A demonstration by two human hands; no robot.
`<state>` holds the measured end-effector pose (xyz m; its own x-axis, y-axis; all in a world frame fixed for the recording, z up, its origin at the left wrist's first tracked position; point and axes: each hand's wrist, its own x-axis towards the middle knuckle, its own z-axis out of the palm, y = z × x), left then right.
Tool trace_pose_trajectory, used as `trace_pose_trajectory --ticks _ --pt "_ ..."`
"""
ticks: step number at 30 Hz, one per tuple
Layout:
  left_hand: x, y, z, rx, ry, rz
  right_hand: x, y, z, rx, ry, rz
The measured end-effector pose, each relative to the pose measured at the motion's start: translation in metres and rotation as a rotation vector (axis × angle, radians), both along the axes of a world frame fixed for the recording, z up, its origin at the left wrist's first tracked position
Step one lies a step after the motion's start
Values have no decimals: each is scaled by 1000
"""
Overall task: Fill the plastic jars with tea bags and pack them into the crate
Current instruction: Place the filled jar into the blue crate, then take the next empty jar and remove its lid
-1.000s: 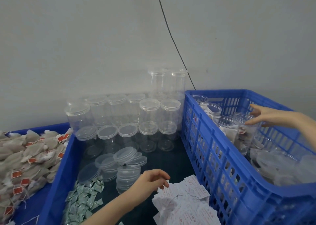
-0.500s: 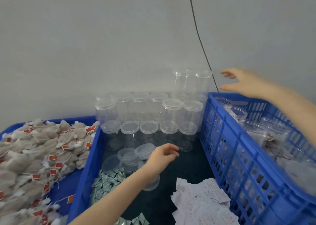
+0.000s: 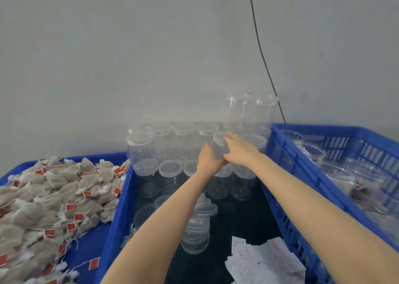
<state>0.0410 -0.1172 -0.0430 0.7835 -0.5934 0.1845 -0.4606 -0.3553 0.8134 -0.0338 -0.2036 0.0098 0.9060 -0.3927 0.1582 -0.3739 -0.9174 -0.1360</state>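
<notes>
A clear lidded jar [image 3: 220,144] in the upper row of the stack is gripped by both hands. The left hand [image 3: 208,160] is wrapped round its lower side, and the right hand [image 3: 237,148] is curled over its lid and right side. The jar is held among other empty jars [image 3: 183,141] stacked in two tiers against the wall [image 3: 151,46], with two taller ones [image 3: 252,111] on top at the right. A pile of loose lids [image 3: 196,229] is seen below the arms, inside a blue tray [image 3: 116,219]. Tea bags [image 3: 49,201] with red tags are heaped at the left. White paper slips [image 3: 259,260] lie near the bottom edge. The blue crate [image 3: 287,175], at the right, is seen to hold jars already filled [image 3: 336,173].
</notes>
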Motion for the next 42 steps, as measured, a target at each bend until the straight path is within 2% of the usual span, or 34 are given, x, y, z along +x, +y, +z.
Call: trace_pose_trajectory --ticks 7,17,19,22,24,27,32,34,37,39,42 --pt "4 -17 -16 -34 111 68 3 -4 -22 -46 -208 -40" --pt "-1 10 -18 -153 -13 190 -6 14 -21 69 -378 84" --pt "2 24 -11 -170 -61 191 -6 25 -20 256 -516 34" --pt "3 49 4 -254 -39 122 -6 43 -14 714 -677 -54" --pt "0 67 12 -315 61 36 -8 53 -12 899 -668 -71" --pt "-5 95 17 -303 174 -98 -14 69 -14 1070 -552 -35" --pt "1 146 22 -221 286 -336 -34 84 -27 1147 -451 42" --pt "2 161 28 -186 315 -385 -44 86 -31 1228 -343 141" --pt "-1 170 35 -236 371 -459 -57 96 -43 1229 -136 296" --pt "-6 169 39 -170 311 -513 -59 106 -52 1226 -117 306" --pt "-14 166 40 5 119 -509 -60 117 -65 1226 -258 282"
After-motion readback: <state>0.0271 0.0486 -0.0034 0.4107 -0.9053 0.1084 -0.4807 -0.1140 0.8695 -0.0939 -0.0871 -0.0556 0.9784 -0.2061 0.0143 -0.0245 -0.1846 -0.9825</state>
